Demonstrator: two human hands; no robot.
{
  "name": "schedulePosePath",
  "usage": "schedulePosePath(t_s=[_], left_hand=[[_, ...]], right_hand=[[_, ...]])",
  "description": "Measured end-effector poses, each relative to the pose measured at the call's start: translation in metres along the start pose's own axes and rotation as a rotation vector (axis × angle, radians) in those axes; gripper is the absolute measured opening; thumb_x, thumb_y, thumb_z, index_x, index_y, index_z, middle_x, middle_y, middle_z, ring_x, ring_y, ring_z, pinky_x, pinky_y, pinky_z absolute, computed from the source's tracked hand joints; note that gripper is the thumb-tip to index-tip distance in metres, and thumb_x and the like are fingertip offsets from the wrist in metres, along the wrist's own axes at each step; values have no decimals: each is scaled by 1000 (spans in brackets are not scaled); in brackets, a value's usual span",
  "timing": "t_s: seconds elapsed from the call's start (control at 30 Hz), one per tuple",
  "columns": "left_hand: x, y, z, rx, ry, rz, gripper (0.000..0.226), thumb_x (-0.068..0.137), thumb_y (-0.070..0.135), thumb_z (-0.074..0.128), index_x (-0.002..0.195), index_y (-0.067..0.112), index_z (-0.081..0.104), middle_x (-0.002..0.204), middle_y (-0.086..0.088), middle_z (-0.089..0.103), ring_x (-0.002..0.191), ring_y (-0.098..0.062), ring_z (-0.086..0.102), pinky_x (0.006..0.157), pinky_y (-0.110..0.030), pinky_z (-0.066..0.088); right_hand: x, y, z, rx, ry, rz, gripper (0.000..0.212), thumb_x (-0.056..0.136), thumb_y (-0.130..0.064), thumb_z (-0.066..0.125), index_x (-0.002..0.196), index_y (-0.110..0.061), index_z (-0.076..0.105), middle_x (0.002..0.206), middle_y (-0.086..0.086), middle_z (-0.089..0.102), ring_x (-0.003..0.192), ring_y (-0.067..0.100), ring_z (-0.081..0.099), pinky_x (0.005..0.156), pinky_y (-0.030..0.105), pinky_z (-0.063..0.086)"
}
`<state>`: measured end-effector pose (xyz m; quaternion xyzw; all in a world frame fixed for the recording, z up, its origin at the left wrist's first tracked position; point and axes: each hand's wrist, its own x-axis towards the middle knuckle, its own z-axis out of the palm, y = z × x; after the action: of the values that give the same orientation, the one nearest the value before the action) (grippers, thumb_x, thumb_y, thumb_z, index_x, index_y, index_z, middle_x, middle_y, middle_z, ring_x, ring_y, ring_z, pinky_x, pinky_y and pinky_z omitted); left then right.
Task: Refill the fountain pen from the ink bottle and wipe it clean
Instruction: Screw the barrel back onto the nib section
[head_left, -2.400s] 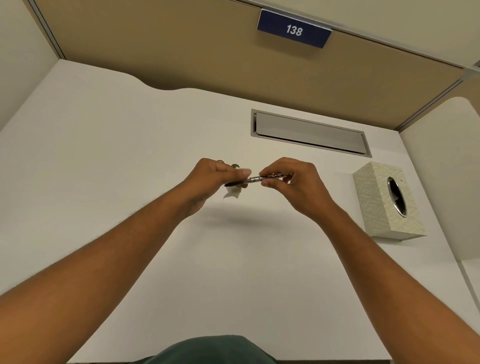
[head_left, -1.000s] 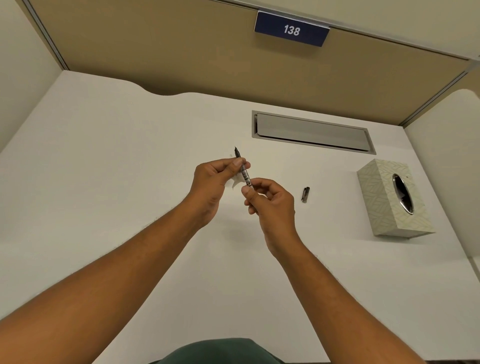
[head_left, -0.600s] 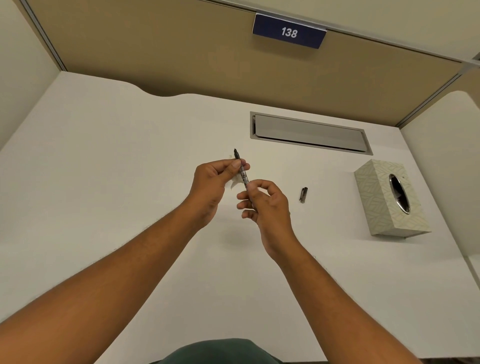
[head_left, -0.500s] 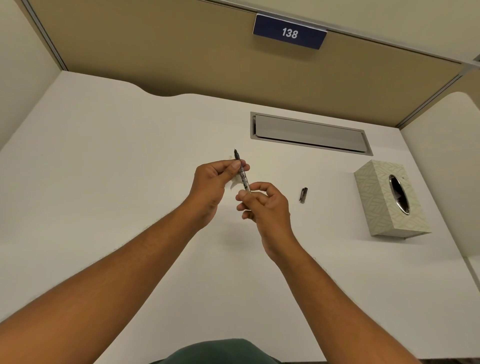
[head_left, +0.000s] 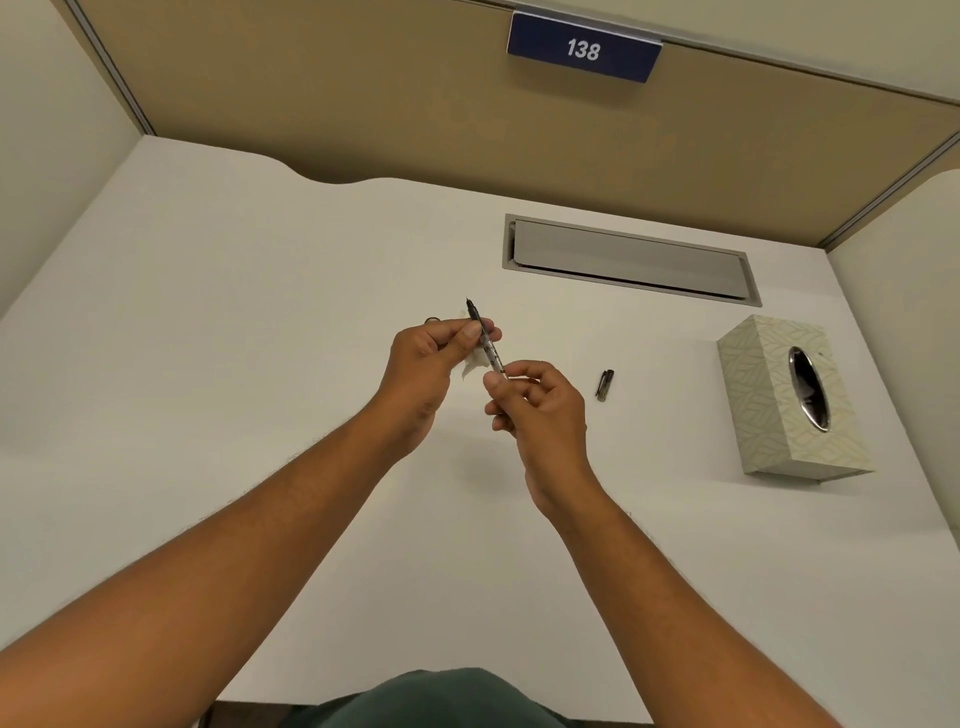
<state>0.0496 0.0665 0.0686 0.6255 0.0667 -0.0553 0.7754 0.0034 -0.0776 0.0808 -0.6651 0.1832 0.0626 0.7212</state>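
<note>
Over the white desk (head_left: 218, 395), your left hand (head_left: 431, 358) pinches the slim clear-and-black fountain pen (head_left: 487, 344) with a white tissue scrap (head_left: 470, 364), nib toward eleven o'clock, while your right hand (head_left: 540, 410) closes on its tail, apparently to steady wiping; its dark barrel piece (head_left: 605, 385) waits at three o'clock.

A white worktop (head_left: 208, 364) fills a cubicle walled by tan partition panels (head_left: 363, 104). A blue sign (head_left: 583, 48) reading 138 hangs on the back panel, above a grey cable hatch (head_left: 628, 260) set flush into the surface.
</note>
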Motion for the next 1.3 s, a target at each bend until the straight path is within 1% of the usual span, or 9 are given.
schedulePosePath(t_s=[0.07,0.2,0.37,0.47,0.63,0.8,0.9,1.1,1.3], left_hand=[[-2,-1,6,8,15,2,21,106,18,61,103,17,81,112,-4,81,121,-25,71,118,-51,45],[-5,-1,21,52,28,10,22,106,21,60,104,20,82,107,4,82,114,-14,73,121,-46,40],[-8,-1,38,74,103,6,22,106,18,61,112,7,79,100,9,82,103,-4,74,97,-21,52],[-7,-5,45,60,116,11,20,106,18,61,106,12,80,103,5,82,106,-8,74,100,-24,53],[-9,-9,57,67,130,7,19,105,20,62,105,15,80,107,2,82,108,-9,73,104,-27,51],[-8,-10,63,21,188,-19,14,100,22,70,95,19,83,104,0,83,109,-13,74,104,-29,51],[-7,-11,63,-3,219,-36,14,96,24,75,97,14,84,102,0,83,102,-7,73,100,-25,49],[-3,-10,59,-19,230,-54,12,89,24,82,94,13,85,99,-6,82,102,-15,73,103,-29,50],[0,-9,61,-34,286,-97,16,80,27,89,90,15,86,93,-2,80,100,-16,70,93,-27,47]], right_hand=[[0,-1,-5,24,-23,21,12,101,-21,72,103,-10,74,81,5,75,67,15,68,66,30,55],[3,-2,-17,42,-83,112,36,110,-36,53,102,-11,78,82,4,73,70,14,65,65,28,53],[9,2,-35,14,-89,39,26,96,-25,78,119,-17,66,88,4,76,76,16,69,73,30,56],[12,-1,-43,45,-103,27,12,100,-20,73,105,-11,68,82,6,77,69,16,68,70,30,56],[15,0,-55,29,-173,127,37,111,-37,51,105,-9,75,82,5,74,71,15,67,69,29,55],[23,4,-63,-16,-124,26,22,95,-22,79,115,-16,70,92,6,76,77,15,72,72,28,58],[26,4,-63,-17,-126,32,8,98,-20,74,103,-13,74,83,2,76,71,14,70,70,29,56],[31,5,-64,-25,-219,115,41,111,-40,50,98,-11,77,76,2,68,68,15,62,65,29,51],[35,5,-61,-114,-133,-42,17,93,-16,81,107,-18,71,85,2,75,68,10,69,65,23,57]])
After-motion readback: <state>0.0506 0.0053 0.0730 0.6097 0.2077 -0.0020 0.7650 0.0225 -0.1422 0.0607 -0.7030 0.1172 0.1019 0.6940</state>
